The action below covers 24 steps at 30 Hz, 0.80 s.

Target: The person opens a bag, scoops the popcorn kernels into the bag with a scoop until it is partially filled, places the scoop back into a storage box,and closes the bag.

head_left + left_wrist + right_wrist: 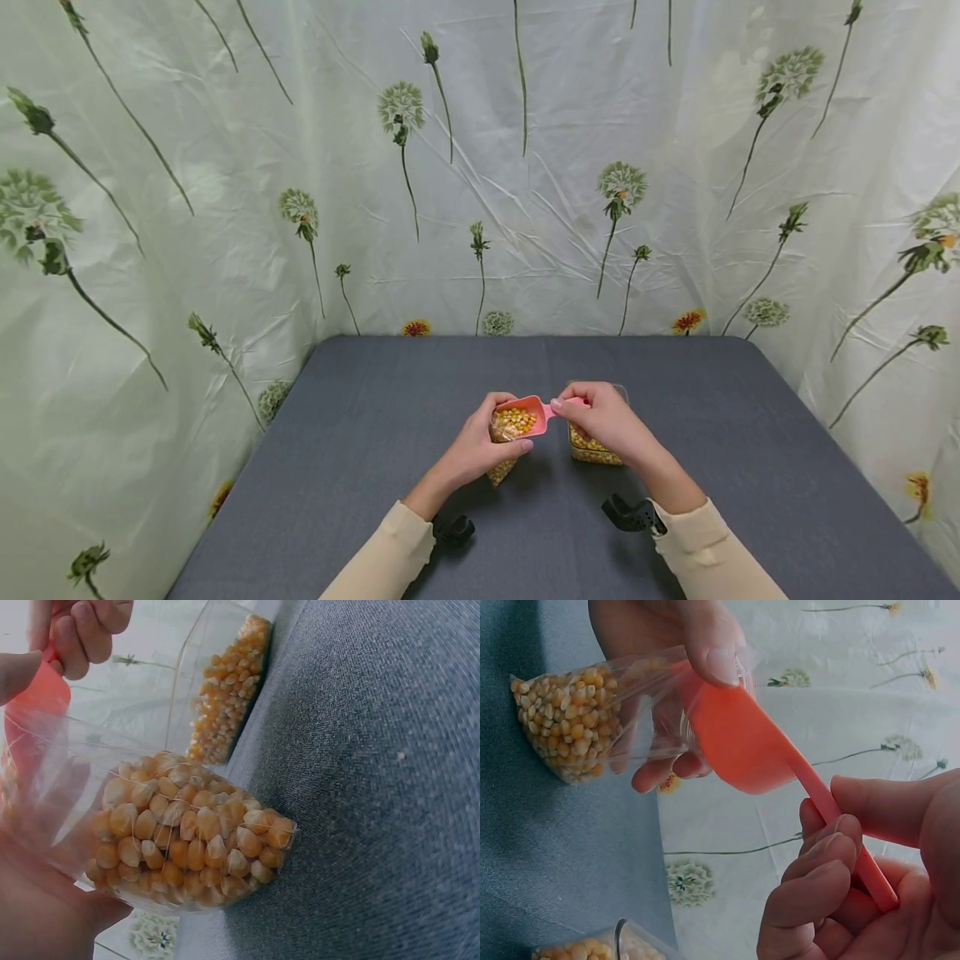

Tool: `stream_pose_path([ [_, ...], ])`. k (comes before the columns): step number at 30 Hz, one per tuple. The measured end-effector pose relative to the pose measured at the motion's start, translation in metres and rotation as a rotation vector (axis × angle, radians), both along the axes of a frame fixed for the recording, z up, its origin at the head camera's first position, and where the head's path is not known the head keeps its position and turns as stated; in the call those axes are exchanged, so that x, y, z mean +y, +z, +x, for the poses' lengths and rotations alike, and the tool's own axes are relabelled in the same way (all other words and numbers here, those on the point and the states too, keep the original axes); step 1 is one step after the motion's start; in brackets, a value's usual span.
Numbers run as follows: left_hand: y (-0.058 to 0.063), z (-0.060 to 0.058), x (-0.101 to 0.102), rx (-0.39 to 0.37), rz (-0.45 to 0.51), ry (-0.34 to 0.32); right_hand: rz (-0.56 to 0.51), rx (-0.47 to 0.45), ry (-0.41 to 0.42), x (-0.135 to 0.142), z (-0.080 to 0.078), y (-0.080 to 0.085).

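My right hand (606, 419) pinches the handle of a pink scoop (742, 742) between thumb and curled fingers. Corn kernels (517, 422) lie in the scoop's bowl, which is tilted into the mouth of a clear plastic bag (187, 832). Around the top of that bag curl the fingers and thumb of my left hand (483, 437), the thumb close against the scoop in the right wrist view. The bag's lower part is filled with kernels and hangs down near the tabletop. Behind and below my right hand stands a clear container (596, 454) of corn kernels, partly hidden by that hand.
A dark grey cloth covers the table (420, 375), its far edge meeting a white curtain (540, 250) printed with dandelions. Dark straps (633, 512) sit at both wrists beneath beige sleeves.
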<state>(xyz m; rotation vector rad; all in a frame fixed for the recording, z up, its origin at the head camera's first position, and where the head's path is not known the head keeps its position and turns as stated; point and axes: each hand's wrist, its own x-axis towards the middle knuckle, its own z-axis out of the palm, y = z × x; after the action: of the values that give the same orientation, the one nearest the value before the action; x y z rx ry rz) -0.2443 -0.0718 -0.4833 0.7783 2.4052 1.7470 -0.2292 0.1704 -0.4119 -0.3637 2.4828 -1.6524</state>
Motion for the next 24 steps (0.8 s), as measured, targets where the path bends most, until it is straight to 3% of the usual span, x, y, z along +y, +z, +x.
stream_pose_path([
  [11,0.0,0.0,0.0,-0.03,0.002,-0.002,0.019,0.037,-0.039,-0.004,0.004,0.005],
  [24,-0.001,-0.001,-0.002,-0.006,-0.004,-0.005,0.191,0.205,-0.125,-0.012,0.012,0.011],
])
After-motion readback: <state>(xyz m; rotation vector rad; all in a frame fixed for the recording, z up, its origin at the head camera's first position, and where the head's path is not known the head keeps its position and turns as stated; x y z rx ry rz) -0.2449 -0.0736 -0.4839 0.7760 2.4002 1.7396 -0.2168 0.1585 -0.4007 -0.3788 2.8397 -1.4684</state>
